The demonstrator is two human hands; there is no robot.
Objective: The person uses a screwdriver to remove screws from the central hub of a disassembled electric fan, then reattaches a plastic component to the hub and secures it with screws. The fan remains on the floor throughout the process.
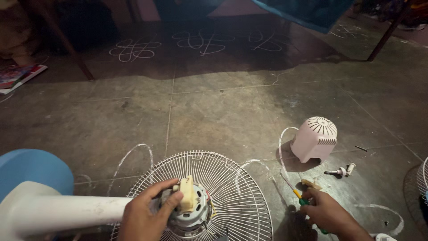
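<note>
fan stripped down on the stone floor [214, 111], both hands busy

left hand [149, 212] wrapped round the bare fan motor [191, 209], fingers curled over its cream gear housing [187, 193], motor seated at the centre of the white wire guard [240, 187]; right hand [327, 212] closed around a green-handled screwdriver [299, 197], tip aimed up-left; pink motor cover [314, 138] sitting well off to the right

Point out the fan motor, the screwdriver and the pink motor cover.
fan motor [189, 216], head view, on its metal housing below the cream part.
screwdriver [298, 195], head view, on the yellow and green handle by the right hand.
pink motor cover [312, 143], head view, on its side wall.
</note>
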